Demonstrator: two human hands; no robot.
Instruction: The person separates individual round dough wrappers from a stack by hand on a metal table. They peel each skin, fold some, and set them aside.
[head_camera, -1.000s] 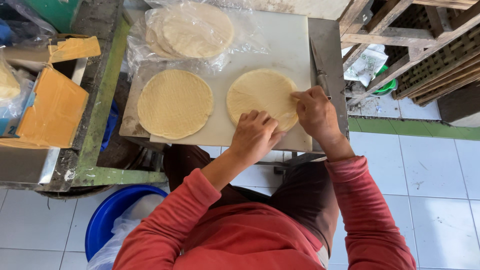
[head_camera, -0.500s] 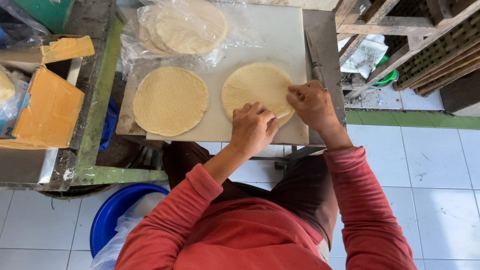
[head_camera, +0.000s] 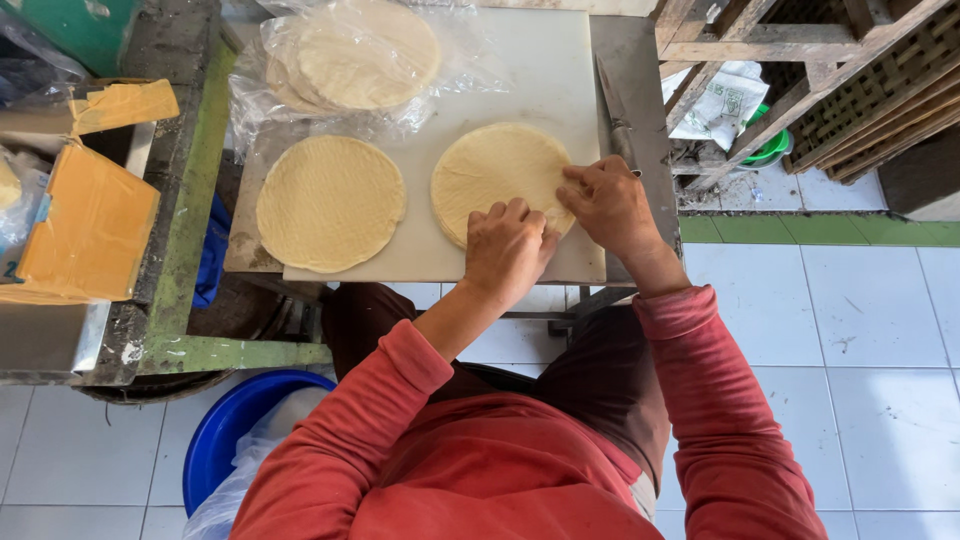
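Note:
Two round pale yellow flat discs of dough lie on a white board (head_camera: 540, 70). My left hand (head_camera: 508, 248) rests fingers-down on the near edge of the right disc (head_camera: 490, 170). My right hand (head_camera: 605, 200) pinches that disc's right edge with its fingertips. The left disc (head_camera: 330, 203) lies untouched beside it. Behind them a clear plastic bag (head_camera: 350, 55) holds more discs in a stack. Both arms wear red sleeves.
A knife (head_camera: 618, 110) lies on the metal strip right of the board. Orange cardboard pieces (head_camera: 90, 220) sit on a bench at the left. A blue tub (head_camera: 235, 430) stands on the white floor tiles below. Wooden crates (head_camera: 850, 70) are at the upper right.
Both hands have stayed on the right disc, with the fingers shifting slightly along its edge. The camera view has moved a little.

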